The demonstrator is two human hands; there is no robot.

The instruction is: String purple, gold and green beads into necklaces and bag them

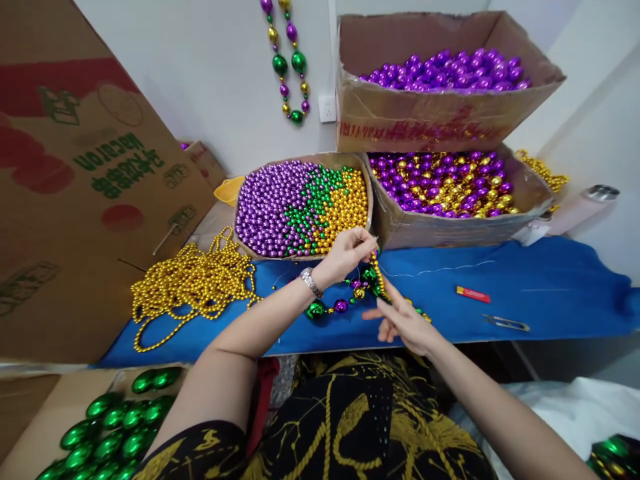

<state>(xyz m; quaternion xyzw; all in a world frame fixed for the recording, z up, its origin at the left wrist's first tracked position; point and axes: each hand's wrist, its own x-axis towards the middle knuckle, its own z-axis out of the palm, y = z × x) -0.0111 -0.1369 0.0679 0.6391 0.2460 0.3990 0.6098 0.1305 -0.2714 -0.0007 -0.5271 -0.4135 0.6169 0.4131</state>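
Off the near right corner of the bead box (346, 160), I have the left hand (346, 257) pinching a strand (379, 272); the right hand (406, 321), fingers spread, lies against it, grip unclear. I judge this as stringing, next calling for a steady pinch.

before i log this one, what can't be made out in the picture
All in the head view:
Point of the bead strand in the grip of the left hand: covered by the fingers.
Top of the hanging necklace: cut off by the upper edge.
Most of the small box: hidden behind the large carton.
Print on the red and yellow item: too small.
Time on the watch: too small.
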